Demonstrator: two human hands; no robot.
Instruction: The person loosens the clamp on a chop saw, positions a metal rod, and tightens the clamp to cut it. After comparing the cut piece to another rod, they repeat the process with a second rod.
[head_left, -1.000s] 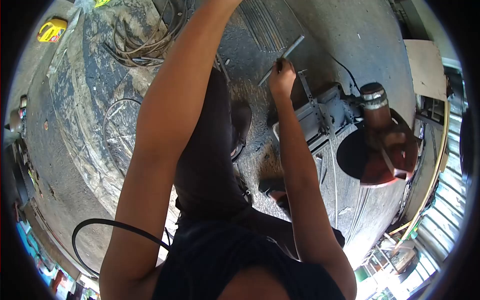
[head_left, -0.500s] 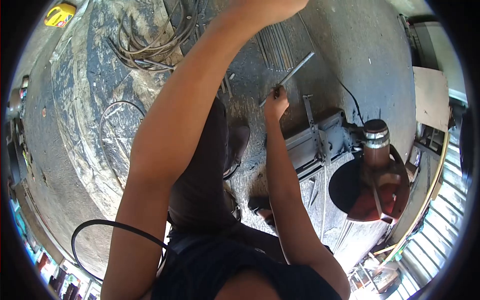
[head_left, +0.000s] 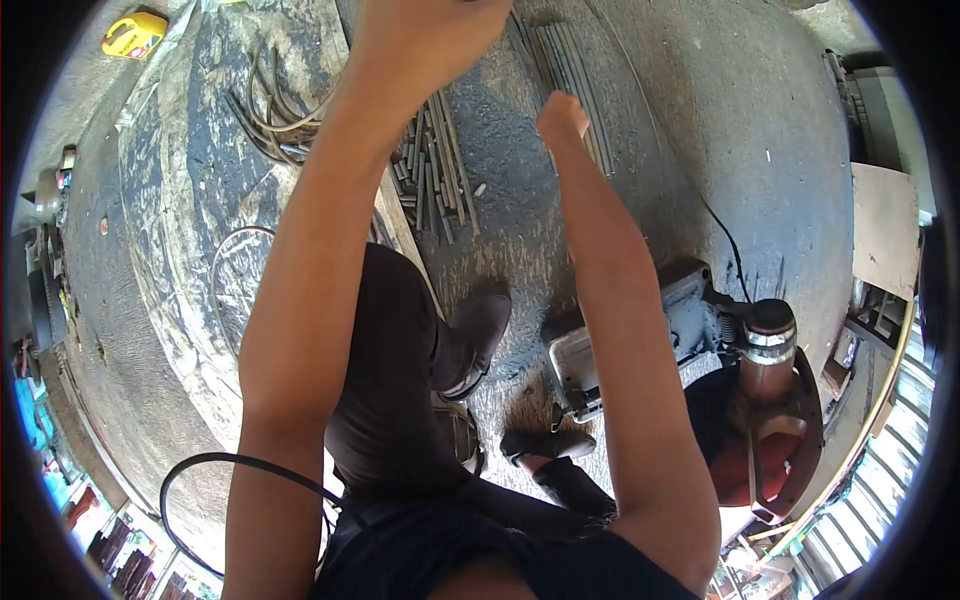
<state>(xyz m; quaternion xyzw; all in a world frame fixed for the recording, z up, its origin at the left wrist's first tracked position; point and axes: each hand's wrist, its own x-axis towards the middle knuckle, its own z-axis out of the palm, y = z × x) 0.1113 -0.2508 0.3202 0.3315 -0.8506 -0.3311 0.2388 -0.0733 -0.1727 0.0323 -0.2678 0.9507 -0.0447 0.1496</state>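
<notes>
My left hand (head_left: 430,35) is at the top edge, its back toward the camera and its fingers cut off by the frame or hidden. Whatever it holds cannot be seen. My right hand (head_left: 563,118) looks closed, beside and partly over a row of long thin metal rods (head_left: 580,85); its contents are hidden. Between my arms, a pile of short cut metal rods (head_left: 430,180) lies on the floor. Right of my right forearm is a cut-off saw with a brown motor (head_left: 768,375) and a grey base (head_left: 690,320).
Bent hoses or bars (head_left: 270,115) lie on a stained sheet (head_left: 170,200) at the left. A yellow container (head_left: 135,36) is at the upper left. My shoes (head_left: 485,325) are on the floor near the saw. A board (head_left: 884,230) stands at the right.
My right hand has moved forward from the saw to the long rods; the rod it held no longer shows. My left hand has shifted left. The view has shifted, revealing the short rods.
</notes>
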